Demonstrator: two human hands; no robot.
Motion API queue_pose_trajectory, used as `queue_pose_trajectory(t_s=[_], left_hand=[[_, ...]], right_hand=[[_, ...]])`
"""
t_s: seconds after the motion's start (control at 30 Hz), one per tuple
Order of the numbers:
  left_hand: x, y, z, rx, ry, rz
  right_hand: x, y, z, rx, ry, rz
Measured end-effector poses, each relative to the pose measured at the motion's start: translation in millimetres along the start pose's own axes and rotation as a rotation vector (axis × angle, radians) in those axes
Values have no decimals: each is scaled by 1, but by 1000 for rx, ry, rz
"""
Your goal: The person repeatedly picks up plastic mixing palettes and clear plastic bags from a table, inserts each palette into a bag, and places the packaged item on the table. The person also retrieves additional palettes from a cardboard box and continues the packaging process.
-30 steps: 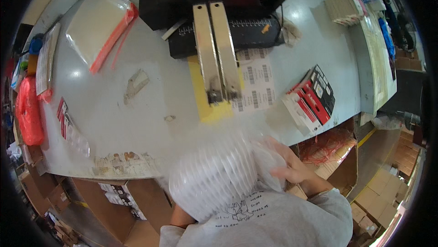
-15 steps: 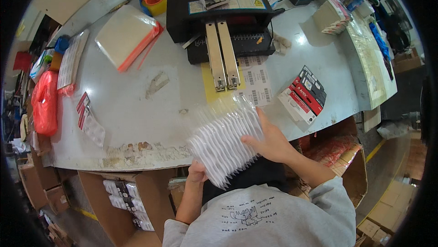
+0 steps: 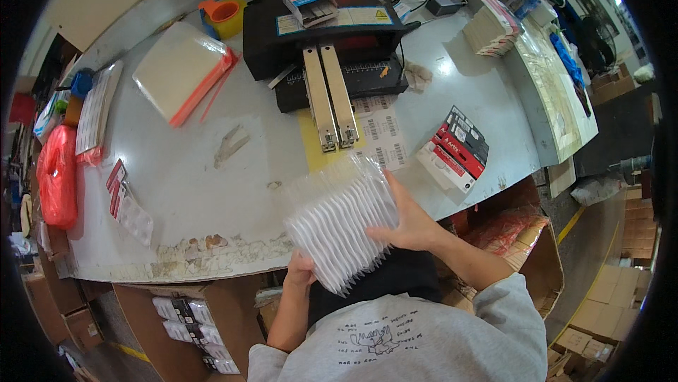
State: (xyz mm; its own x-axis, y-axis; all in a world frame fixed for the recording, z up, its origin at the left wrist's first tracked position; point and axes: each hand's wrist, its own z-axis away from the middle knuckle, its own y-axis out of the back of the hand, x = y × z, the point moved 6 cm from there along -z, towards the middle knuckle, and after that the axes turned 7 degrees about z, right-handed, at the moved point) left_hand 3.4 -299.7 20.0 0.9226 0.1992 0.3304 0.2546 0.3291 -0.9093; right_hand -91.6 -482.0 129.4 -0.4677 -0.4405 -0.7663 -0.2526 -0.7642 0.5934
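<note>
At lower left, a carded blister (image 3: 134, 214) looks already assembled; at lower centre, the left hand (image 3: 301, 267) pinches the near-left corner of a clear plastic stack (image 3: 342, 230), seemingly uncarded, the right hand (image 3: 404, 218), thumb spread, clasping its right side; right of centre, printed cards (image 3: 455, 150) lie apart
</note>
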Motion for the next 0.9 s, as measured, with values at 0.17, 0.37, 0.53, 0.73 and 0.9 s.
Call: queue_pose_trajectory(t_s=[0.17, 0.37, 0.53, 0.73, 0.9], left_hand=[[-3, -5, -3, -80, -15, -80], [-10, -13, -8, -180, -77, -420], [-20, -38, 1, -145, -52, -520], [-30, -69, 35, -80, -349, -1150], [-30, -63, 46, 4, -314, -858]], right_hand=[[5, 3, 3, 74, -19, 3], [20, 11, -5, 141, -161, 64], [4, 13, 7, 378, -96, 68], [-19, -1, 46, 706, 120, 112], [-22, 3, 36, 618, 149, 303]])
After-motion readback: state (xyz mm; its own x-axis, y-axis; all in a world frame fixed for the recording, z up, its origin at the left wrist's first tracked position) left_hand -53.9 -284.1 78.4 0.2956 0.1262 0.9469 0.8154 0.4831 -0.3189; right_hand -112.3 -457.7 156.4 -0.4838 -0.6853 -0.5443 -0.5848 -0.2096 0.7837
